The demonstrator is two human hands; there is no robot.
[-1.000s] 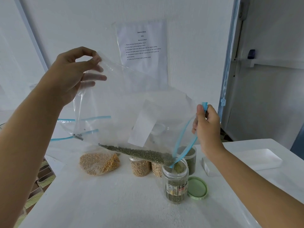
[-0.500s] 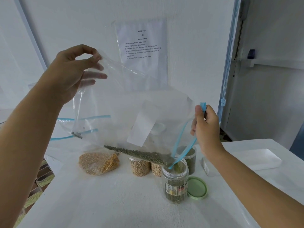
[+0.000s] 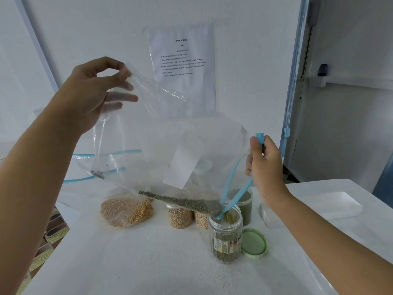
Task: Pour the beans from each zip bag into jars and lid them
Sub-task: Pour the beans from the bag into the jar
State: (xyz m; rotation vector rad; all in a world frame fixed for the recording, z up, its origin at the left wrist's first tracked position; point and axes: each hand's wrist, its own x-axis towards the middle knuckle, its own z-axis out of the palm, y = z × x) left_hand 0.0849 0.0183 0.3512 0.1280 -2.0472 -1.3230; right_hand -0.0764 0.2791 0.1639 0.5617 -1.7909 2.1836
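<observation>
Head view: left hand [image 3: 89,96], pinching the zip bag [image 3: 170,145] corner, has risen slightly; right hand [image 3: 265,167] pinches its zipper end [image 3: 259,138]; remaining green beans [image 3: 185,202] slide toward the open jar [image 3: 226,237] on the desk [image 3: 148,262], so the pour looks nearly done.

The near counter [image 3: 138,262] lies bare in front of the open jar [image 3: 226,237]. Behind it, the hanging zip bag [image 3: 170,145] screens three filled jars [image 3: 179,218]. A green lid [image 3: 254,243] sits just right, and a bag of yellow beans [image 3: 126,211] lies to the left.
</observation>
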